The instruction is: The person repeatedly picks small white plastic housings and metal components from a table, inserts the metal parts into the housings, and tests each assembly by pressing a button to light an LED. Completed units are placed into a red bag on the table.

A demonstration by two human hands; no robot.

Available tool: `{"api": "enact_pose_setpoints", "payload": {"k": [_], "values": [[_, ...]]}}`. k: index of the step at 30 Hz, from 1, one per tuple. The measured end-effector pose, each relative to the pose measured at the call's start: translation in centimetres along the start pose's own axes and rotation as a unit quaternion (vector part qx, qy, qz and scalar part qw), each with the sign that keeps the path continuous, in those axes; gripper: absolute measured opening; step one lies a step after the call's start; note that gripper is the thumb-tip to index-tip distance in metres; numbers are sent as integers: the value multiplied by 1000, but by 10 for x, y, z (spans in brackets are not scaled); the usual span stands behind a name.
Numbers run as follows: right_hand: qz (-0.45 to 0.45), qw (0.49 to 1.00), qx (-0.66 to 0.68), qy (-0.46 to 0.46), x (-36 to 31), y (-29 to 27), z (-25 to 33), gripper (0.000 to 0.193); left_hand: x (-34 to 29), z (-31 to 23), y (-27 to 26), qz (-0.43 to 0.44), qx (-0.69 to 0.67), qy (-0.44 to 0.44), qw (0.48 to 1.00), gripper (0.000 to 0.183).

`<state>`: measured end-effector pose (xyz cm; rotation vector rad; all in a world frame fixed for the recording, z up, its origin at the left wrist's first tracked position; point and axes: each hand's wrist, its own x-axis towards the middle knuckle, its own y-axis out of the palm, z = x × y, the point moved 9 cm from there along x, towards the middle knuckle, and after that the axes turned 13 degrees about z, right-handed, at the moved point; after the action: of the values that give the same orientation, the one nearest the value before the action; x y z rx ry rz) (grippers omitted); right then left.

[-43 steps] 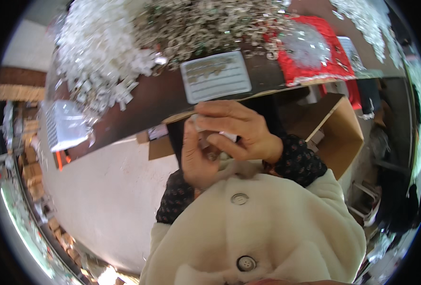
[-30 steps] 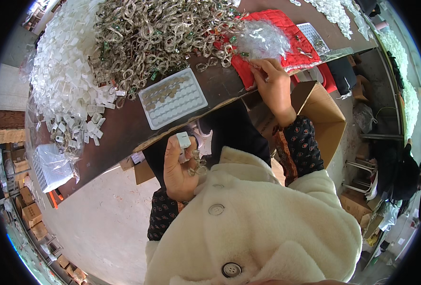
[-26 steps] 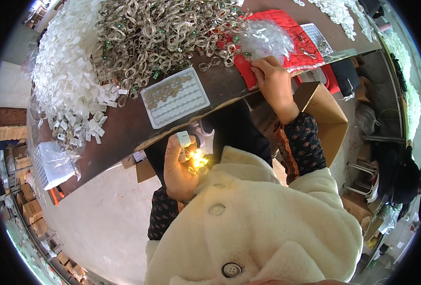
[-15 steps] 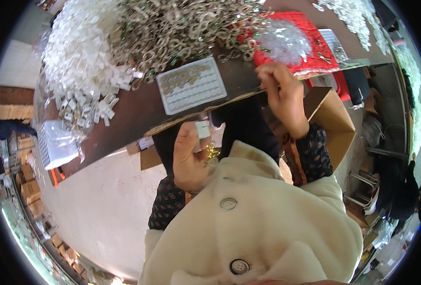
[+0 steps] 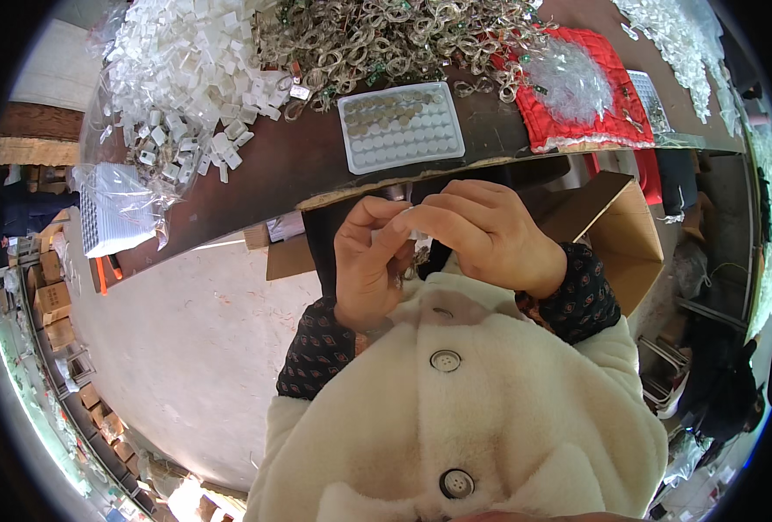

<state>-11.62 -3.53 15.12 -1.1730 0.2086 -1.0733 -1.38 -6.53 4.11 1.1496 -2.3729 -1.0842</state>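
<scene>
In front of my chest, just off the table's near edge, my two hands meet. My left hand (image 5: 371, 257) is closed on a small white plastic case (image 5: 416, 234), mostly hidden by the fingers. Thumb and fingers of my right hand (image 5: 499, 237) pinch at the same case from the other side; whether they hold another small part is hidden. Something shiny hangs below the case, too covered to name. Beyond the hands lies a white tray (image 5: 403, 158) with rows of small pockets, its far rows holding round greyish pieces.
White plastic cases (image 5: 199, 65) are heaped at the far left, beside a pile of coiled clear cables (image 5: 386, 39). Right of the tray, a red cloth (image 5: 543, 113) carries clear plastic bits (image 5: 569, 80). Bagged stacked trays (image 5: 116, 209) stand at the left edge; an open cardboard box (image 5: 625, 226) sits below right.
My right hand has come left and down from beside the red cloth to meet my left hand at the white case. The view has shifted, so the table's things appear further right.
</scene>
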Motion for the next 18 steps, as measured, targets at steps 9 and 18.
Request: {"api": "enact_pose_setpoints", "payload": {"k": [9,18], "values": [[-61,975,174,122,-10,4,-26,18,-3,-2,-7,-24,43,-14,999,13],[-113,947,166,252,-50,-18,-89,16,10,16,3,-15,38,-83,996,20]]}}
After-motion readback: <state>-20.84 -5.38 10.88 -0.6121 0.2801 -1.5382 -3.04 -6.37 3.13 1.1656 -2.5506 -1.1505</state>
